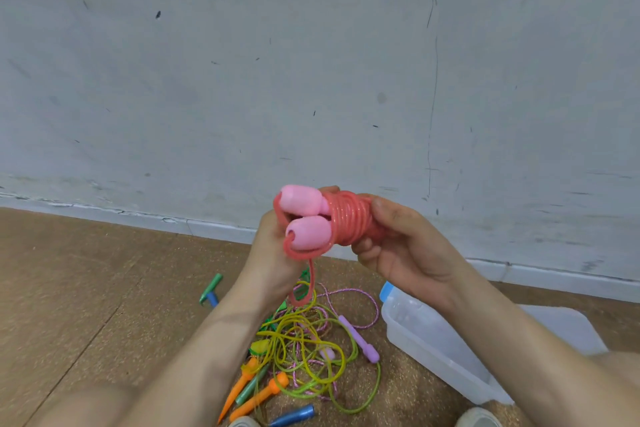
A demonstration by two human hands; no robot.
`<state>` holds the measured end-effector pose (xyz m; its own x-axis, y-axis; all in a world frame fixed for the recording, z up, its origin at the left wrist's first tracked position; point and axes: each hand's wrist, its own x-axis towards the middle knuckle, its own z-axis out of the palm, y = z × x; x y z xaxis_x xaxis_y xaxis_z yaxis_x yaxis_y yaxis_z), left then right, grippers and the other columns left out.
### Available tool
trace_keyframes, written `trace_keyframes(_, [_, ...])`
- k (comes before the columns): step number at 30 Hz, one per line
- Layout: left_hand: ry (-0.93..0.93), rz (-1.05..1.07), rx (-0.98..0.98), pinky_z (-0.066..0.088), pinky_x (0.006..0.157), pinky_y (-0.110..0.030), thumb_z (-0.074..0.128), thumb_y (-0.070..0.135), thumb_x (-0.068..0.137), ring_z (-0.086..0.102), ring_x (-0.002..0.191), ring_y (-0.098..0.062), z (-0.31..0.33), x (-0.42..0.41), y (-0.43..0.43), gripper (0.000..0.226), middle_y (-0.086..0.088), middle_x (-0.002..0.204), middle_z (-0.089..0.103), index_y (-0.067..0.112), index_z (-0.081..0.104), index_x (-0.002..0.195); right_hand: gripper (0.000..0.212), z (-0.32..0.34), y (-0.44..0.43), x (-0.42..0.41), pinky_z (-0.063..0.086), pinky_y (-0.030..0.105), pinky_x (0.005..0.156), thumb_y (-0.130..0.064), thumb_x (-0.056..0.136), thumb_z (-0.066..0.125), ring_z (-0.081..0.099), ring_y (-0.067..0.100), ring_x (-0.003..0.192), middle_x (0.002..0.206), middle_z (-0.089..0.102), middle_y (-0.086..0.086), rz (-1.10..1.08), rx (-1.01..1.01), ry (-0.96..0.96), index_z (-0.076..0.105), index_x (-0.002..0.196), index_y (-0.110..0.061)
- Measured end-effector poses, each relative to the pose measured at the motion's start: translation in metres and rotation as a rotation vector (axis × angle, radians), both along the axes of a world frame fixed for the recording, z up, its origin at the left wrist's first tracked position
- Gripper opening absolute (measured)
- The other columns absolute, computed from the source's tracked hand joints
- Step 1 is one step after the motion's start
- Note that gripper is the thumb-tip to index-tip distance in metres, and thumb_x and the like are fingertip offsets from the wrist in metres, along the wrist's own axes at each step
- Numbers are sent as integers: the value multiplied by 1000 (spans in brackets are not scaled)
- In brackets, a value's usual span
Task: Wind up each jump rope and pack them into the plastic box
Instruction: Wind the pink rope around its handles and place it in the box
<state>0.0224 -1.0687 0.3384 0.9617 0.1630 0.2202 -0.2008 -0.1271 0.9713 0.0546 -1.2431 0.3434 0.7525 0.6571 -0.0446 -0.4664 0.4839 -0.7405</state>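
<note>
Pink jump rope [349, 218], both hands' fingers [367, 251] curled round

Two bare forearms are seen: the left forearm [207, 350] at 7 o'clock and the right forearm [519, 340] at 4 o'clock, both uncovered as far as the frame edge. The left hand [273, 246] and the right hand [405, 246] are likewise bare. A blurred bare left knee [90, 406] is shown at the 7 o'clock corner. Light grey rounded toe caps are worn: the left shoe [242, 422] at 6 o'clock, the right shoe [478, 418] at 5 o'clock.
</note>
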Motion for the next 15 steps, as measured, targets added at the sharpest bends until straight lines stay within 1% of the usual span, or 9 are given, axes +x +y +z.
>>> trace_keyframes(2, [-85,8,156,47,61,-31,52,8,81,54,68,-10,0,-6,-6,17,2,76,63,5,65,91,83,-1,6,-2,44,17,48,-27,49,93,53,16,55,83,57,14,-39,53,56,55,118,-2])
trace_keyframes(5, [-39,29,101,27,54,-33,47,10,78,30,60,-12,3,-9,-8,11,2,64,40,5,56,77,70,-1,13,-4,46,18,47,-24,47,94,53,16,55,83,59,13,-61,114,118,63,106,-4])
trace_keyframes(6, [-6,37,72,23,53,-33,47,9,74,27,59,-12,5,-8,-7,9,3,61,36,12,54,70,61,-1,15,-5,47,18,47,-23,46,94,53,16,55,81,60,12,-67,131,138,67,99,-6])
trace_keyframes(8, [30,-9,-16,19,52,-33,49,6,68,27,53,-11,12,-9,-6,19,6,54,33,22,51,59,47,2,20,-7,47,18,47,-21,52,89,53,16,55,78,59,10,-90,147,168,68,91,-7])
trace_keyframes(9, [46,-65,-102,22,53,-32,52,4,66,32,52,-10,15,-9,-5,22,6,53,38,24,54,58,41,4,23,-7,48,18,47,-21,58,84,53,16,54,79,59,10,-110,143,183,66,92,-6])
trace_keyframes(11, [69,-199,-269,37,56,-27,62,4,69,48,58,-9,16,-10,-5,17,2,63,54,21,67,69,29,6,29,-8,50,17,51,-22,72,69,54,14,55,81,58,10,-167,130,217,61,95,-5])
trace_keyframes(12, [71,-203,-283,41,59,-24,67,12,71,50,60,-9,14,-10,-5,11,1,67,57,20,72,75,26,7,32,-10,52,17,54,-21,76,63,55,14,57,82,59,10,-181,139,231,61,97,-5])
trace_keyframes(14, [51,-91,-232,42,59,-25,69,24,76,51,60,-9,12,-9,-5,6,3,67,61,21,73,76,22,7,35,-10,53,20,61,-20,83,59,58,17,65,86,61,10,-158,115,221,61,101,-7])
trace_keyframes(15, [41,-39,-181,44,58,-25,67,23,80,54,60,-10,12,-10,-4,9,4,66,63,17,71,75,21,7,34,-9,54,23,65,-20,87,57,59,18,72,91,62,10,-135,-1,160,61,104,-10])
